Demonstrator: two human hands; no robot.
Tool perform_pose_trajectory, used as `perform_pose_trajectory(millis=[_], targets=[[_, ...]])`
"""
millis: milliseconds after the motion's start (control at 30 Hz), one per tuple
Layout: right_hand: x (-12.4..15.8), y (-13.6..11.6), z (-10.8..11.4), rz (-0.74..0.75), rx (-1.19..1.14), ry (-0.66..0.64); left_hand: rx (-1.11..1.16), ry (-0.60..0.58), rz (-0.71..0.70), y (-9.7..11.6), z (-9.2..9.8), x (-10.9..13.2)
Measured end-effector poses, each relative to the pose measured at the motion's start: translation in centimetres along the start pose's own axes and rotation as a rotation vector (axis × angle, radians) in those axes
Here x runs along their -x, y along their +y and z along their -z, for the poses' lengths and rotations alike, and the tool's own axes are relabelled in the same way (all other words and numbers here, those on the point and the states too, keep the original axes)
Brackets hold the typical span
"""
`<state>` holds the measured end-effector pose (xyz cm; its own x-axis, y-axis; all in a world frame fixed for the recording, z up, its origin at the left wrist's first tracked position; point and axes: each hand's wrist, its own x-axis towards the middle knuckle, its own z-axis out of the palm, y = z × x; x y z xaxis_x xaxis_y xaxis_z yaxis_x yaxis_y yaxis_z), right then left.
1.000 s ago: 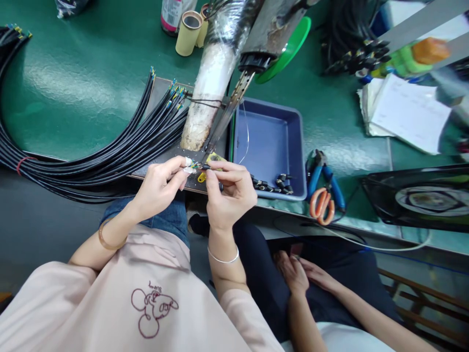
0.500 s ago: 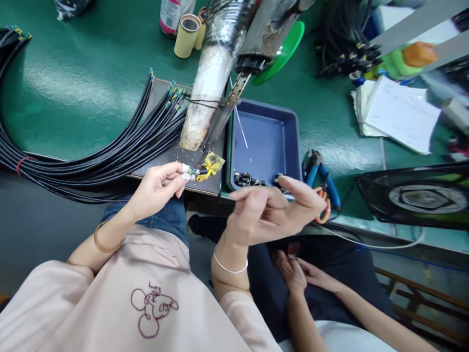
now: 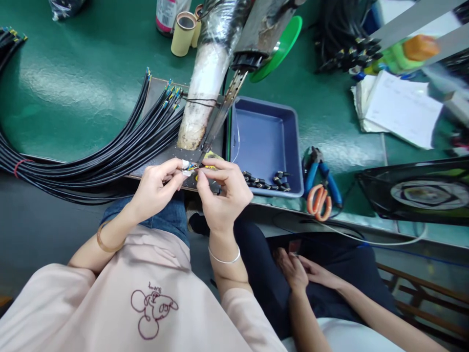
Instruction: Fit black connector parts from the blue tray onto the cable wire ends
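My left hand (image 3: 157,183), white covers on its fingertips, pinches the thin coloured wires (image 3: 191,166) of a black cable. My right hand (image 3: 225,190) meets it from the right, thumb and forefinger brought together beside the wire ends; whatever is between them is too small and hidden to name. Partly behind the right fingers is a yellow clip (image 3: 210,157) on the dark board (image 3: 154,164). Just above both hands, a mounted soldering iron (image 3: 223,110) points down, its tip close to the wires. A bundle of black cables (image 3: 120,156) with stripped coloured ends lies on the left.
A blue tray (image 3: 266,122) holds several black connectors (image 3: 266,183). Blue-handled cutters (image 3: 318,168) and orange-handled scissors (image 3: 319,201) lie right of it. A wrapped white tube (image 3: 198,93) stands over the board. A co-worker's hands (image 3: 295,271) rest at lower right.
My right hand has moved left from over the tray's front edge to the wires and closed its fingertips there. My left hand keeps its pinch in nearly the same place.
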<state>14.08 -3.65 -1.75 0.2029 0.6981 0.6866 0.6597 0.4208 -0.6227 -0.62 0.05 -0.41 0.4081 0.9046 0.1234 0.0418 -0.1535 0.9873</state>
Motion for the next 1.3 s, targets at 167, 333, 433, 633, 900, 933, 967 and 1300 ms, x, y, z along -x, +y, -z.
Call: perform_pose_trajectory(millis=[167,333,433,633,900,933,967,1300], targets=[[-0.1,-0.2,0.0,-0.019,0.009,0.015,-0.034,0.038,-0.018,0.1,0.0,-0.1],[0.2,-0.3,-0.1,-0.034,-0.042,0.023,-0.072,0.053,-0.014,-0.1,0.1,-0.1],[0.2,-0.2,0.0,-0.038,-0.068,0.016,-0.143,0.100,-0.029,-0.1,-0.1,0.0],[0.6,0.3,0.7,-0.050,-0.095,0.139,-0.649,0.112,-0.226,0.4,0.8,1.7],[-0.1,-0.4,1.9,-0.042,-0.131,0.434,-0.637,0.036,-0.093,0.5,1.8,2.4],[-0.1,-0.6,2.0,-0.023,-0.134,0.449,-0.566,0.040,-0.112,0.6,1.5,2.3],[-0.1,-0.8,2.1,-0.022,-0.138,0.445,-0.501,0.042,-0.126,0.6,1.3,2.2],[0.6,-0.7,1.2,0.043,0.051,-0.026,-0.283,0.051,-0.139,0.6,0.8,1.4]])
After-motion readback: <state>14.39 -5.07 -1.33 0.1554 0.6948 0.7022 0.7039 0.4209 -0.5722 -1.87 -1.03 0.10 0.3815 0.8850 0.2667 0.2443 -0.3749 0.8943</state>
